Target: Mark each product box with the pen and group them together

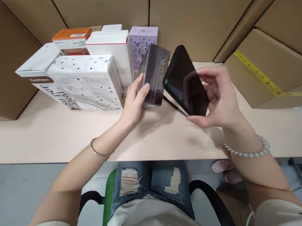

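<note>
Here my left hand (pixel 135 101) grips a dark film-wrapped box (pixel 154 71), long axis leaning toward the flat black device (pixel 185 80) my right hand (pixel 221 94) holds.

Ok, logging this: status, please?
Left hand: gripping dark plastic-wrapped box. Right hand: holding black smartphone. White carton beside left hand; thin black stick near smartphone.

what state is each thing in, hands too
left hand: closed on the dark box
right hand: gripping the black phone by its edges
dark box: tilted, in clear film
black phone: tilted, screen dark
purple box: upright, top shut
orange-topped box: top shut
</note>
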The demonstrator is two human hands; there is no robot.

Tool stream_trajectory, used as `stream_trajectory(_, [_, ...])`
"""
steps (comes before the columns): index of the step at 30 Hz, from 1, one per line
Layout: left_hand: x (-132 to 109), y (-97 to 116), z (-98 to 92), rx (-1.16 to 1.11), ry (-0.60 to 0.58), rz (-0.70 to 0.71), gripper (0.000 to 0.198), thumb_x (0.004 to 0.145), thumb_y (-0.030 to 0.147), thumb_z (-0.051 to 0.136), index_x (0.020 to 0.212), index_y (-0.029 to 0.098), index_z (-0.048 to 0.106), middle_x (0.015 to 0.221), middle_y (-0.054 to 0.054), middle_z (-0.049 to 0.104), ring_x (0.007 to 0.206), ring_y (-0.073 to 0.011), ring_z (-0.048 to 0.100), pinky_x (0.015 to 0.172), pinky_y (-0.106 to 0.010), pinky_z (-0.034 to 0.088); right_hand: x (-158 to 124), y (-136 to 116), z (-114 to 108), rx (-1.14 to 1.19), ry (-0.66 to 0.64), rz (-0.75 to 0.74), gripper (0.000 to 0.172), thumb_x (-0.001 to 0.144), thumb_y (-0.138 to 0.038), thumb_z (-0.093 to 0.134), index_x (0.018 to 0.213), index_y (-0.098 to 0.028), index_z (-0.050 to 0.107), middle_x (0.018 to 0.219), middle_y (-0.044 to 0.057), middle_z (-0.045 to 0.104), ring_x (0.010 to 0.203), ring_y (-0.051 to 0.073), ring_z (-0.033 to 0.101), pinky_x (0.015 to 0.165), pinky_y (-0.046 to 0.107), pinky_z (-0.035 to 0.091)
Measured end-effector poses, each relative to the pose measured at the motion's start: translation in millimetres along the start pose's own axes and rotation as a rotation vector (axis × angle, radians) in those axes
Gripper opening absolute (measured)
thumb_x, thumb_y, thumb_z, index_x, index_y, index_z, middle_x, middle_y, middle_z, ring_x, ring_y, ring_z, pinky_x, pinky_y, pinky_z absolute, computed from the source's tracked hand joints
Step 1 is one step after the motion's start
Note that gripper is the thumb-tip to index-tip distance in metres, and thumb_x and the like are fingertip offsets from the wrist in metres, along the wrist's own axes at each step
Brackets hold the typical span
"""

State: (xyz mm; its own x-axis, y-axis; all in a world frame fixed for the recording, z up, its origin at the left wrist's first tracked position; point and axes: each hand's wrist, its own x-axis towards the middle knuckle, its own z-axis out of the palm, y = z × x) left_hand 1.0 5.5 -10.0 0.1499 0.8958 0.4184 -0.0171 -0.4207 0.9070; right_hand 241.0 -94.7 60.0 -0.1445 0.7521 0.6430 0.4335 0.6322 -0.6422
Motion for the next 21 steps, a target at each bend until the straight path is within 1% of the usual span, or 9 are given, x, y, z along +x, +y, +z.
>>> stream_trajectory(2, [-0.2,-0.6,-0.1,0.010,-0.005,-0.002,0.056,0.094,0.072,0.066,0.140,0.039,0.072,0.156,0.001,0.065,0.158,-0.0320,0.047,0.138,-0.054,0.028,-0.2,-0.8,2.0,-0.008,0.012,-0.033,0.073,0.066,-0.063,0.091,0.129,-0.045,0.060,0.130,0.003,0.066,0.120,0.037,0.069,0.094,0.056,0.064])
stream_trajectory(3, [-0.4,-0.9,-0.2,0.019,-0.004,0.000,0.057,0.094,0.073,0.067,0.140,0.039,0.071,0.155,0.001,0.066,0.158,-0.0323,0.047,0.138,-0.055,0.029,-0.6,-1.4,3.0,-0.016,0.006,-0.031,0.074,0.066,-0.062,0.091,0.131,-0.044,0.060,0.130,0.003,0.066,0.121,0.037,0.069,0.096,0.057,0.064])
stream_trajectory(7, [-1.3,1.8,0.3,0.056,-0.002,0.016,0.062,0.093,0.076,0.066,0.140,0.037,0.072,0.154,0.000,0.067,0.158,-0.0328,0.047,0.137,-0.054,0.029,-3.3,-1.0,6.9,-0.038,-0.035,0.051,0.084,0.064,-0.059,0.092,0.138,-0.037,0.057,0.135,0.007,0.065,0.128,0.040,0.068,0.105,0.060,0.063])
stream_trajectory(10, [-2.1,7.5,1.0,0.057,-0.006,0.018,0.065,0.092,0.079,0.063,0.138,0.035,0.073,0.155,-0.002,0.067,0.156,-0.0317,0.049,0.138,-0.051,0.029,-4.0,-0.4,7.8,-0.061,-0.037,0.094,0.089,0.064,-0.057,0.093,0.142,-0.039,0.054,0.138,0.007,0.064,0.131,0.041,0.065,0.107,0.061,0.062])
stream_trajectory(13, [-2.3,9.9,1.4,0.053,0.007,0.026,0.064,0.092,0.078,0.063,0.137,0.034,0.074,0.153,-0.003,0.068,0.155,-0.0319,0.049,0.138,-0.051,0.028,-3.0,-3.1,6.9,-0.139,-0.065,0.153,0.094,0.065,-0.054,0.095,0.147,-0.039,0.051,0.143,0.009,0.062,0.136,0.043,0.061,0.107,0.061,0.061])
stream_trajectory(15, [-2.2,8.3,1.3,0.044,0.004,0.028,0.062,0.093,0.076,0.064,0.138,0.035,0.074,0.152,-0.002,0.068,0.156,-0.0327,0.049,0.137,-0.054,0.029,-2.4,-5.3,6.4,-0.181,-0.085,0.181,0.098,0.065,-0.053,0.096,0.149,-0.038,0.049,0.146,0.011,0.060,0.138,0.044,0.058,0.107,0.060,0.060])
stream_trajectory(18, [-1.7,2.1,0.6,0.028,-0.006,0.029,0.061,0.093,0.075,0.066,0.140,0.036,0.072,0.153,-0.001,0.068,0.157,-0.0344,0.049,0.136,-0.057,0.031,-2.9,-5.9,6.1,-0.192,-0.090,0.181,0.101,0.064,-0.054,0.097,0.150,-0.037,0.047,0.148,0.012,0.059,0.140,0.046,0.056,0.107,0.060,0.059])
stream_trajectory(21, [-0.2,-7.1,-0.7,0.025,-0.021,0.019,0.062,0.095,0.074,0.066,0.144,0.037,0.069,0.158,0.000,0.065,0.159,-0.0348,0.047,0.137,-0.058,0.029,-4.2,-3.5,6.1,-0.152,-0.096,0.129,0.097,0.064,-0.057,0.095,0.147,-0.036,0.049,0.146,0.011,0.060,0.140,0.044,0.057,0.111,0.058,0.057])
